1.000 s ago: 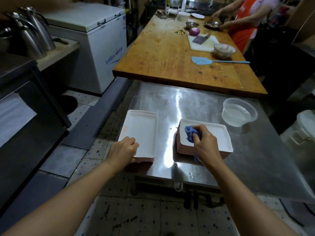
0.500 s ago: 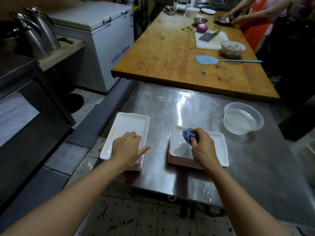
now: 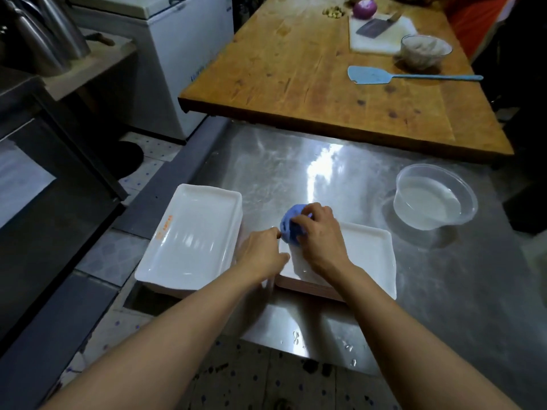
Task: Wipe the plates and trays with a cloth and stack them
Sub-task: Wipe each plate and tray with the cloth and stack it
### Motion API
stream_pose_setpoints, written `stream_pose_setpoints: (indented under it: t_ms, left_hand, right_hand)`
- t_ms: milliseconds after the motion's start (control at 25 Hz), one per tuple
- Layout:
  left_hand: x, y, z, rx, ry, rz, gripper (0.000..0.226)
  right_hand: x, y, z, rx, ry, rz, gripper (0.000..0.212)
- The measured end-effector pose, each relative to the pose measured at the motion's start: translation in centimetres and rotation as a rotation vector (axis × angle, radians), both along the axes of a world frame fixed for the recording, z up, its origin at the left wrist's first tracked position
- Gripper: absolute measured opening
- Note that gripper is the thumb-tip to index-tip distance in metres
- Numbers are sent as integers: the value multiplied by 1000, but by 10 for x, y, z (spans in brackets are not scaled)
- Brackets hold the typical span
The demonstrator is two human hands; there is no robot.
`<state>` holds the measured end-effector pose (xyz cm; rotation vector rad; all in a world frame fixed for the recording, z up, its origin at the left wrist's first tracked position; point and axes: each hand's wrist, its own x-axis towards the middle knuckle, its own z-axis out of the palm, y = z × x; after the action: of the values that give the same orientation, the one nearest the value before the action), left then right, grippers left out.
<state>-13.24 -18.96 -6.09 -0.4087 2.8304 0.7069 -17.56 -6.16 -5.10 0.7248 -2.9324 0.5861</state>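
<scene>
Two stacks of white rectangular trays sit on the steel table [image 3: 444,291]. The left stack [image 3: 192,241] lies at the table's left edge, with orange marks on its rim. On the right stack [image 3: 367,258], my right hand [image 3: 319,235] grips a bunched blue cloth [image 3: 291,227] at the top tray's far left corner. My left hand [image 3: 262,254] sits between the two stacks, at the left edge of the right stack's top tray. Whether its fingers hold that edge is hidden.
A clear plastic bowl of water [image 3: 432,199] stands at the right. Behind the steel table lies a wooden table [image 3: 310,69] with a blue spatula [image 3: 373,75], cutting board, cleaver, onion and glass bowl. A white chest freezer [image 3: 183,34] stands far left. Water drops dot the table's front edge.
My left hand left the left stack and moved right to the edge of the right stack. My right hand with the cloth stayed at the tray's far left corner.
</scene>
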Motion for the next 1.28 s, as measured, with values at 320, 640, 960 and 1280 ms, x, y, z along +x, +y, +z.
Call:
stream_pose_setpoints:
  t_ms: [320, 640, 960, 1280]
  left_hand:
    - [-4, 0, -8, 59, 20, 23, 25]
    - [-6, 2, -12, 32, 34, 7, 18]
    - [-4, 7, -11, 77, 41, 87, 21]
    - [-1, 2, -9, 268, 6, 110, 18]
  right_hand:
    - [-5, 28, -13, 185, -4, -1, 33]
    - [-3, 106, 0, 360, -25, -240, 31]
    - [49, 121, 17, 331, -154, -164, 16]
    - [72, 73, 12, 60, -306, -22, 27]
